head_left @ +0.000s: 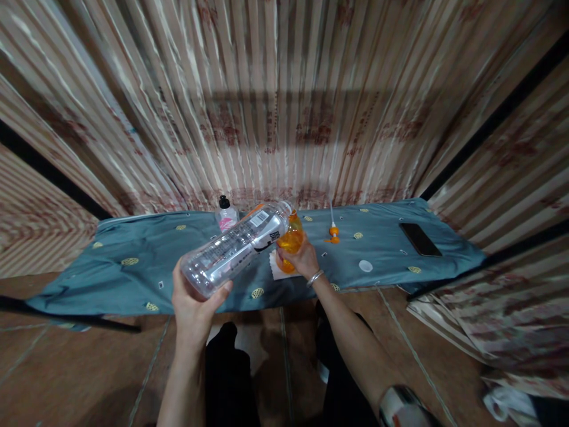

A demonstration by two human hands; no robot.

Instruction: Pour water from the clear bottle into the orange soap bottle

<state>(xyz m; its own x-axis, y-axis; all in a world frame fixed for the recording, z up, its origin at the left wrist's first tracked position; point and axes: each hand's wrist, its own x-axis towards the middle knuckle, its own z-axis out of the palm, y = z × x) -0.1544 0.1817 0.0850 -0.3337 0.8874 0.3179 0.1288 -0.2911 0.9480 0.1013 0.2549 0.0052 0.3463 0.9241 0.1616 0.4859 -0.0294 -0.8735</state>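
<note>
A large clear plastic bottle (235,252) lies tilted in my left hand (198,299), which grips it round the base. Its neck points right and sits at the top of an orange bottle (291,237). My right hand (302,256) is wrapped round that orange bottle, which stands over a white tissue (279,271). Whether liquid is passing between the two is too small to tell. An orange pump head (333,232) with a pale tube lies on the cloth to the right of the orange bottle.
The narrow table has a teal patterned cloth (133,243). Behind the clear bottle stands a small bottle with a black cap (226,216). A round whitish disc (365,266) and a dark phone (420,239) lie on the right. Black poles and striped curtains surround the table.
</note>
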